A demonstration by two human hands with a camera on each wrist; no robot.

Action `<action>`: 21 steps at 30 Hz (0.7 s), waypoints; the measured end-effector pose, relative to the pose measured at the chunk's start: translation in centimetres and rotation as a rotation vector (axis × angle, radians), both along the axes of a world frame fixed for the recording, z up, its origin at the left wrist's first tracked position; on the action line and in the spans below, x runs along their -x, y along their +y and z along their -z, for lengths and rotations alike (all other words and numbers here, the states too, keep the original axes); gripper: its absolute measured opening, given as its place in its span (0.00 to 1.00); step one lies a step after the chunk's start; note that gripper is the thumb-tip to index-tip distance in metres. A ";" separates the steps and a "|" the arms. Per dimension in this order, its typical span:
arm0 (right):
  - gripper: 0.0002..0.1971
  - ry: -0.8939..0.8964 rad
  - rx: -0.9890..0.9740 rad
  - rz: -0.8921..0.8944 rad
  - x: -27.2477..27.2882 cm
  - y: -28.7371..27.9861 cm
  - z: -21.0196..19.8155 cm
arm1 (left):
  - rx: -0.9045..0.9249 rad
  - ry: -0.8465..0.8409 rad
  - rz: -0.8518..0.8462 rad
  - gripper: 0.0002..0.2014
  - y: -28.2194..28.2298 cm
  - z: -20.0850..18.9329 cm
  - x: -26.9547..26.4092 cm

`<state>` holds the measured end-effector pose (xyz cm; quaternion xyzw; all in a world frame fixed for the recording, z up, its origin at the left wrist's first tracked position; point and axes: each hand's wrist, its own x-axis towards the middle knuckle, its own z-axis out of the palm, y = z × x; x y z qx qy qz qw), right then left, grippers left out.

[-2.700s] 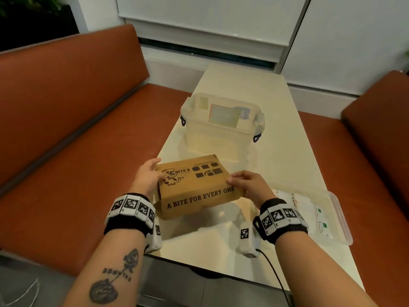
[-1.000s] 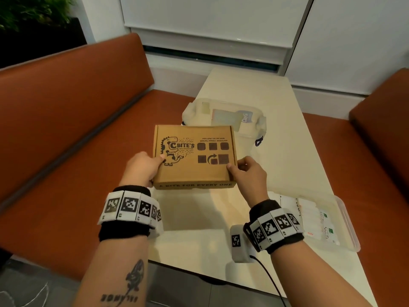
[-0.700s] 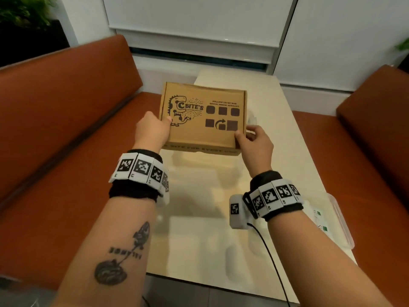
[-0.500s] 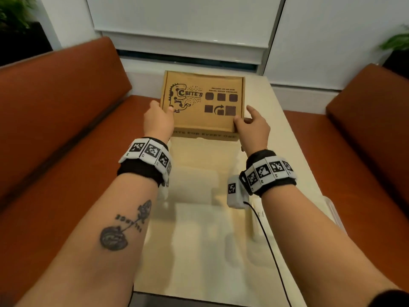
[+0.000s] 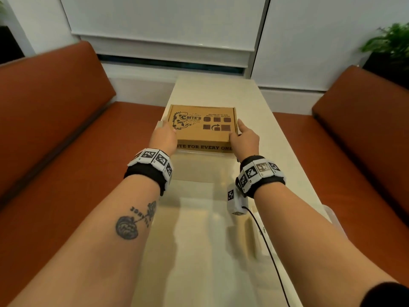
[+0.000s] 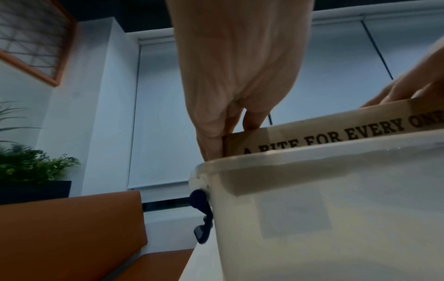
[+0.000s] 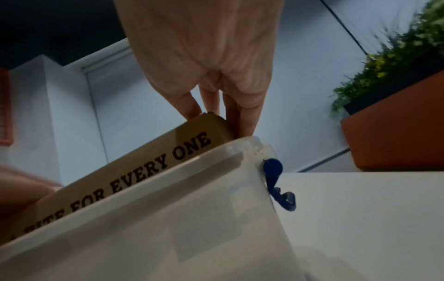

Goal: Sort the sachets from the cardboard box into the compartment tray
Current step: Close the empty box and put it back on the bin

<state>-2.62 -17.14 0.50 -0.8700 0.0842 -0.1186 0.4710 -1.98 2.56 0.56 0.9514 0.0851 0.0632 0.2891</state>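
Head view: I hold the cardboard box [image 5: 201, 127] with both hands toward the far end of the tabletop [image 5: 261, 120], flat and closed, its printed lid facing up. My left hand [image 5: 163, 138] grips the near left corner, fingers curled around the side. My right hand [image 5: 244, 138] holds the near right corner, thumb against the front edge and forefinger stretched along the right side. A corner of a translucent plastic container [image 5: 159, 124] peeks out beside my left hand, under the box. At the right edge of the tabletop, near me, a sliver of the clear compartment tray [image 5: 332, 214] shows past my right forearm. Orange benches [image 5: 55, 129] run along both sides.

Left wrist view: my left hand [image 6: 238, 76] pinches the left end of the cardboard box [image 6: 312, 133], fingers [image 6: 209, 133] down its side and one on top. The box sits on the rim of the translucent plastic container [image 6: 336, 209], which has a blue latch [image 6: 203, 216] at its end. My right hand [image 6: 413, 87] shows at the far end of the box.

Right wrist view: my right hand [image 7: 211, 57] clamps the right end of the cardboard box [image 7: 134, 167], fingers [image 7: 250, 117] pressed to its end just above the rim of the translucent plastic container [image 7: 192, 228]. A blue latch [image 7: 276, 182] hangs from that end, over the tabletop [image 7: 360, 218].
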 end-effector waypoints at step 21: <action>0.23 0.066 0.697 0.087 -0.5 2.3 4.4 | -0.356 -0.070 -0.052 0.21 -0.9 3.7 0.3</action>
